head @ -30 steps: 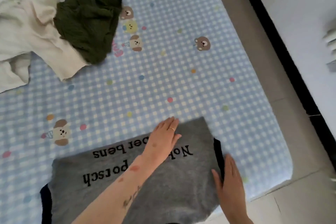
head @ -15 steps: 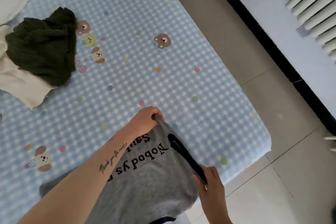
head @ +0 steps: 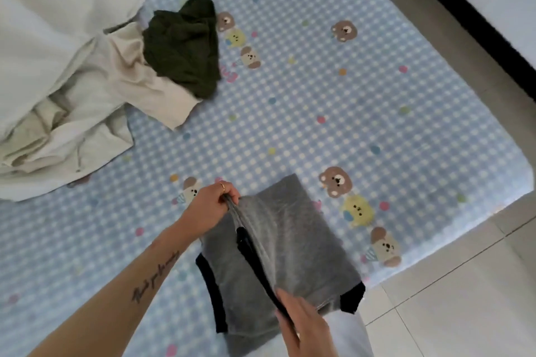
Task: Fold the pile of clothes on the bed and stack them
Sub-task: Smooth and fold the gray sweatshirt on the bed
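Observation:
A grey shirt [head: 293, 243] with black trim lies partly folded at the near edge of the bed, its printed side hidden. My left hand [head: 210, 206] pinches the far end of a raised fold of it. My right hand [head: 301, 324] grips the near end of the same fold, by the black trim. A dark green garment [head: 185, 46] lies crumpled at the upper middle. It rests against a heap of cream and white clothes [head: 58, 81] on the left.
The bed's blue checked blanket [head: 333, 113] with bear prints ends at a rounded corner on the right. Beyond it is pale tiled floor [head: 464, 298]. A grey strip and black skirting [head: 470, 9] run along the upper right.
Both hands went from lying flat on the spread grey shirt to gripping its right edge and lifting it over. The printed text is now hidden. The camera swung back left.

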